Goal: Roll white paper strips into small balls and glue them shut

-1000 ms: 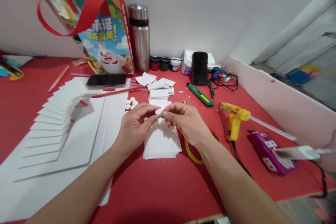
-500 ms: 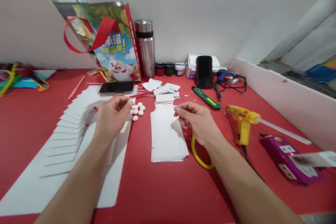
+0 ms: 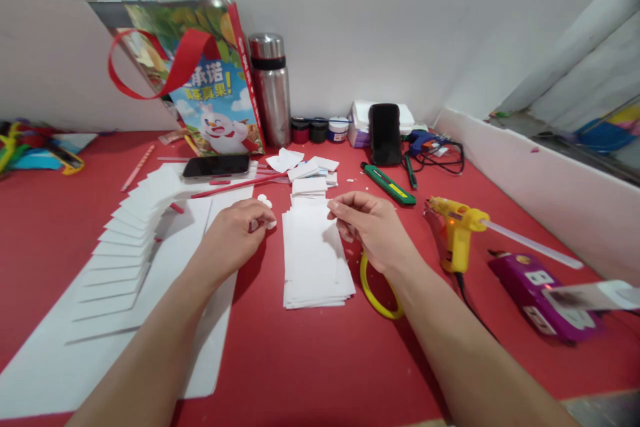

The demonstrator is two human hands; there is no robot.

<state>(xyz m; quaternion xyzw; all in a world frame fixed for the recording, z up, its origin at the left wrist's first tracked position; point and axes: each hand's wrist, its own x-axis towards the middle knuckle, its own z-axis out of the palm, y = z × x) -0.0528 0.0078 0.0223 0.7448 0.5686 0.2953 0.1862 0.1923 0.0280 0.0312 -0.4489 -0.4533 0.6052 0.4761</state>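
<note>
My left hand [image 3: 240,230] is down at the small white round pieces [image 3: 265,200] on the red table. Its thumb and fingers close around one of them at the near end of the group, while others lie partly hidden under the fingers. Over the right edge of a stack of white paper strips [image 3: 315,260], my right hand [image 3: 370,223] hovers with thumb and forefinger pinched together. Whatever is between those fingertips is too small to make out. A yellow ring [image 3: 373,297] lies beneath my right wrist.
Fanned white cards [image 3: 115,257] lie on a white sheet [image 3: 200,347] at left, a phone [image 3: 216,165] behind them. To the right are a green cutter [image 3: 390,185], a yellow glue gun [image 3: 457,227] and a purple box [image 3: 543,293]. A steel flask [image 3: 273,93] stands behind.
My left hand has moved right and toward me, from the far side of the white round pieces to their near side. My right hand keeps its pinch in nearly the same place. The view has shifted slightly.
</note>
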